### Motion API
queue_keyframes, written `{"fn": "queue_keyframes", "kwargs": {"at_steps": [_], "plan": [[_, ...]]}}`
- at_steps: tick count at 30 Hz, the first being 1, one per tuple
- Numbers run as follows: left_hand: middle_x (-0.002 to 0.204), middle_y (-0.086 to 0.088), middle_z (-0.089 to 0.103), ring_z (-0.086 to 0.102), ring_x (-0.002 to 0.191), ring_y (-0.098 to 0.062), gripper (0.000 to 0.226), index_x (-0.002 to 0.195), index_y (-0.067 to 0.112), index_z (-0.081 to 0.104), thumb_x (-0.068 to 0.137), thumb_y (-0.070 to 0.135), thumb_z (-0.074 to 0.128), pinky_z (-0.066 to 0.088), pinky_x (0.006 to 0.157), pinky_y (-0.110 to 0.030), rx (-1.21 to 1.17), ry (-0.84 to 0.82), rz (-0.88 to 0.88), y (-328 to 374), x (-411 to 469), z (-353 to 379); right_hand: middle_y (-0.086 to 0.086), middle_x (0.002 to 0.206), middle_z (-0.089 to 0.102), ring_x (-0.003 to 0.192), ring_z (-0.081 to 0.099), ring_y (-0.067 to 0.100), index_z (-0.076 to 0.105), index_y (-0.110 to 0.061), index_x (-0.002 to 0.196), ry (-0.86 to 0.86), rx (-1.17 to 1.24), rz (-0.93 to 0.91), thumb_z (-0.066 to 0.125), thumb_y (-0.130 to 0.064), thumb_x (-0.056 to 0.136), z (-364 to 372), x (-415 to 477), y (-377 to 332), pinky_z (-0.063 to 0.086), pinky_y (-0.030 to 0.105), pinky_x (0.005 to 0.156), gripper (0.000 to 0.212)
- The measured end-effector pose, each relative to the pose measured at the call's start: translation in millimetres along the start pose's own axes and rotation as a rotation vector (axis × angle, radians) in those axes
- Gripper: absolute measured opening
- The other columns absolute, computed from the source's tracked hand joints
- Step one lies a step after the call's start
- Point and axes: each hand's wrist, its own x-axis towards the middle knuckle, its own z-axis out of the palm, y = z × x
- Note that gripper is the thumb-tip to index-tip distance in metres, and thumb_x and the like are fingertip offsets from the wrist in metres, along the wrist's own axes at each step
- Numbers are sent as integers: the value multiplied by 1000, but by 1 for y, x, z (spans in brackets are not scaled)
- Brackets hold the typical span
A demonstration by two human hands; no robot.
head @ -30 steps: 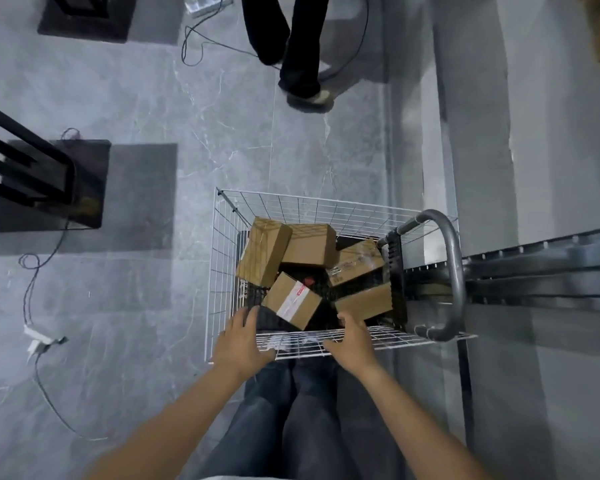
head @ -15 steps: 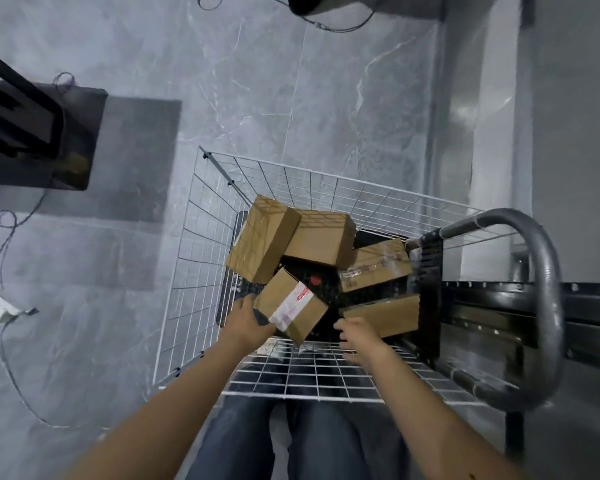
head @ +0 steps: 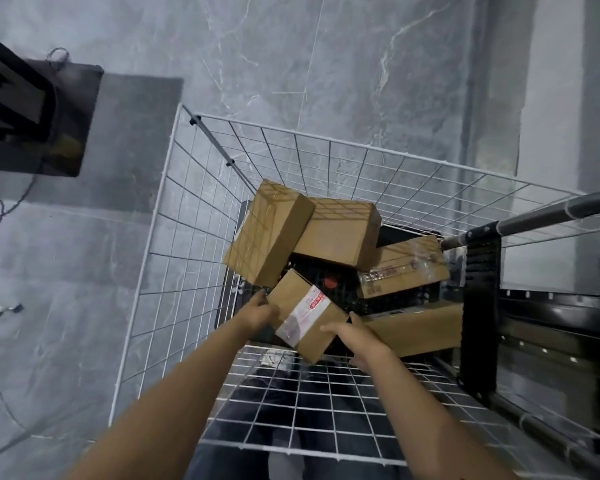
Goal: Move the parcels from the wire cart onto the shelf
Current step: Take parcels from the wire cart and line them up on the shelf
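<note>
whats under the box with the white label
Black cart floor shows around the labelled box; what lies directly beneath is covered by the box, the left hand and the right hand.

Storeroom or parcel depot: white wire cart [head: 201, 258] of cardboard parcels [head: 336, 233], black metal shelf [head: 551, 306], grey tiled floor [head: 291, 64].

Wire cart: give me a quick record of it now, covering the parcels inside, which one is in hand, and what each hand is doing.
cart: wire cart, white mesh walls
parcels inside: five brown boxes visible
in hand: labelled parcel, tilted, nearest the person
left: left hand grips its left end
right: right hand grips its right side
progress: parcel not yet out of the cart
</note>
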Motion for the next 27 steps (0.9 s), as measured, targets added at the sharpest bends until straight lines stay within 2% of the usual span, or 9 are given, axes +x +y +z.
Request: {"fn": "queue_keyframes", "kwargs": {"at_steps": [3, 6, 9, 15, 18, 20, 22, 25, 27], "plan": [[126, -19, 51, 55, 107, -34, 51, 135, 12, 39, 87, 23, 50, 50, 79, -40, 1, -43, -112, 1, -15, 8, 6, 152, 30, 136, 33, 30, 6, -27, 152, -35, 83, 22, 68, -21, 83, 2, -3, 2, 33, 51, 101, 93], [131, -17, 45, 52, 110, -33, 72, 124, 20, 51, 61, 54, 55, 41, 70, -35, -7, 48, -171, -9, -25, 7, 6, 146, 36, 125, 41, 27, 18, -27, 149, -18, 124, -5, 68, -23, 83, 2, -17, 2, 38, 47, 93, 83], [128, -15, 48, 53, 103, -30, 69, 122, 19, 51, 63, 56, 55, 44, 75, -39, -120, 85, -136, -7, -49, 10, 6, 129, 44, 106, 44, 22, 30, -23, 141, 15, 178, -63, 62, -20, 88, -3, -50, -3, 38, 43, 87, 62], [123, -14, 49, 54, 103, -32, 31, 95, 29, 49, 79, 52, 61, 50, 79, -47, -188, 189, 92, 33, -143, 23, 1, 114, 56, 89, 53, 6, 48, -21, 114, 181, 289, -300, 61, -21, 91, -27, -153, -13, 38, 26, 60, 26], [114, -11, 60, 59, 99, -27, 45, 98, 24, 47, 78, 62, 60, 51, 75, -40, -231, 141, 236, 54, -203, 31, -4, 104, 58, 87, 56, 6, 52, -22, 103, 324, 291, -419, 62, -24, 90, -35, -214, -19, 41, 24, 60, 16], [111, -9, 62, 62, 100, -29, 68, 100, 25, 46, 60, 78, 62, 52, 85, -46, -274, 131, 283, 69, -242, 35, -9, 96, 57, 81, 56, 3, 53, -20, 103, 410, 252, -496, 64, -24, 90, -36, -253, -27, 44, 24, 59, 17], [110, -9, 62, 61, 101, -30, 71, 103, 23, 45, 60, 77, 61, 50, 91, -50, -332, 140, 322, 85, -276, 37, -11, 90, 59, 76, 59, 4, 51, -22, 103, 463, 182, -577, 66, -24, 88, -35, -291, -37, 52, 31, 61, 21], [105, -12, 62, 62, 98, -33, 65, 107, 16, 43, 71, 69, 58, 52, 87, -55, -429, 140, 308, 106, -318, 35, -9, 95, 62, 79, 62, 5, 48, -29, 105, 501, 74, -676, 67, -24, 86, -35, -340, -47, 56, 32, 66, 28], [105, -15, 65, 65, 96, -35, 83, 110, 13, 48, 61, 77, 65, 54, 79, -57, -479, 134, 294, 116, -343, 31, -8, 104, 61, 87, 62, 6, 47, -35, 108, 533, 10, -733, 68, -25, 84, -35, -368, -51, 57, 35, 71, 34]]}}
